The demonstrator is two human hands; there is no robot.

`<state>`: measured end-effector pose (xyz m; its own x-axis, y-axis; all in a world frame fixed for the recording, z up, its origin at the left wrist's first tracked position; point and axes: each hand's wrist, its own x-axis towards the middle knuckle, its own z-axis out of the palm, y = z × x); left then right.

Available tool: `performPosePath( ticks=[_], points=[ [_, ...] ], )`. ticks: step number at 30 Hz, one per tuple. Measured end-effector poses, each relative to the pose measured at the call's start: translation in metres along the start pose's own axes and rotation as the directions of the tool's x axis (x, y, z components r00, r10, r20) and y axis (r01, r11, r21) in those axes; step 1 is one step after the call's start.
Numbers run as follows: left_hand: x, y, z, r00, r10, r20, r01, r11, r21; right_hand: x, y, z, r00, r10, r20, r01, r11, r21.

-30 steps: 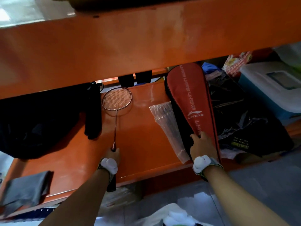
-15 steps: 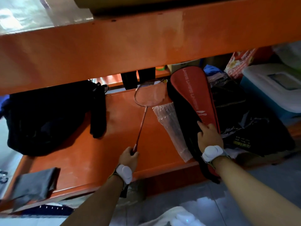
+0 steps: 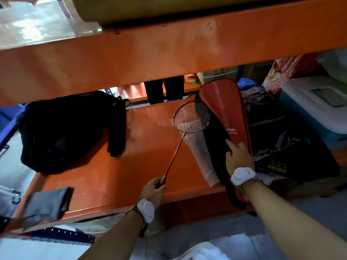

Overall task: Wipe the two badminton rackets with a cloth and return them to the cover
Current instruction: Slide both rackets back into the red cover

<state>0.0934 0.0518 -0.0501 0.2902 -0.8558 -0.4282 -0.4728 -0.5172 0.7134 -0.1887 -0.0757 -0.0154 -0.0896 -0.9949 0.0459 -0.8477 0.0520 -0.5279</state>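
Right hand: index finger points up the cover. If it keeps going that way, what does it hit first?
Nothing new: the right hand already touches the red cover, so it would likely slide along it.

Orange metal shelf (image 3: 116, 177) under a broad orange beam (image 3: 150, 53) — dim light, pale tiled floor (image 3: 244, 235), cluttered storage behind

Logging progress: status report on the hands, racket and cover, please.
Left hand grips racket handle. Right hand holds red cover open. Racket head at cover mouth, over plastic sleeve; not inside.
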Motion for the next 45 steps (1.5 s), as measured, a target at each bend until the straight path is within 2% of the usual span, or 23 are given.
performPosePath(
  ticks=[10, 14, 19, 23, 26, 30, 33, 36, 41, 43, 45],
  points=[
    [-0.007, 0.032, 0.035, 1.0, 0.025, 0.004, -0.024, 0.995, -0.094, 0.003, 0.006, -0.002, 0.994, -0.108, 0.037, 0.108, 0.994, -0.013],
    [-0.001, 0.052, 0.055, 0.999, 0.009, -0.044, -0.016, 0.987, -0.162, 0.002, 0.004, -0.007, 0.984, -0.155, 0.089, 0.159, 0.987, -0.034],
    [0.003, 0.087, 0.077, 0.999, 0.023, -0.04, -0.031, 0.976, -0.215, -0.001, 0.007, -0.013, 0.967, -0.212, 0.143, 0.221, 0.974, -0.047],
    [0.005, 0.115, 0.093, 0.997, 0.078, -0.011, -0.078, 0.987, -0.141, -0.008, 0.006, -0.011, 0.955, -0.241, 0.172, 0.25, 0.968, -0.031],
    [0.007, 0.141, 0.105, 0.99, 0.135, 0.046, -0.133, 0.99, -0.052, -0.009, 0.006, -0.01, 0.964, -0.219, 0.151, 0.219, 0.976, 0.02],
    [0.015, 0.169, 0.113, 0.979, 0.159, 0.13, -0.16, 0.987, -0.003, -0.016, 0.003, -0.013, 0.979, -0.179, 0.101, 0.157, 0.968, 0.194],
    [0.023, 0.188, 0.118, 0.972, 0.143, 0.187, -0.132, 0.989, -0.073, -0.019, 0.003, -0.017, 0.985, -0.157, 0.07, 0.131, 0.949, 0.286],
    [0.031, 0.193, 0.121, 0.972, 0.159, 0.175, -0.138, 0.982, -0.126, -0.017, 0.008, -0.022, 0.99, -0.119, 0.074, 0.092, 0.95, 0.298],
    [0.041, 0.183, 0.126, 0.965, 0.131, 0.227, -0.106, 0.988, -0.116, -0.023, 0.012, -0.032, 0.995, -0.081, 0.057, 0.051, 0.913, 0.406],
    [0.039, 0.18, 0.131, 0.968, 0.043, 0.248, 0.01, 0.978, -0.207, -0.026, 0.007, -0.032, 0.995, -0.078, 0.062, 0.044, 0.901, 0.432],
    [0.035, 0.181, 0.133, 0.942, -0.002, 0.335, 0.103, 0.953, -0.286, -0.028, 0.005, -0.03, 0.994, -0.08, 0.072, 0.042, 0.904, 0.426]
  ],
)
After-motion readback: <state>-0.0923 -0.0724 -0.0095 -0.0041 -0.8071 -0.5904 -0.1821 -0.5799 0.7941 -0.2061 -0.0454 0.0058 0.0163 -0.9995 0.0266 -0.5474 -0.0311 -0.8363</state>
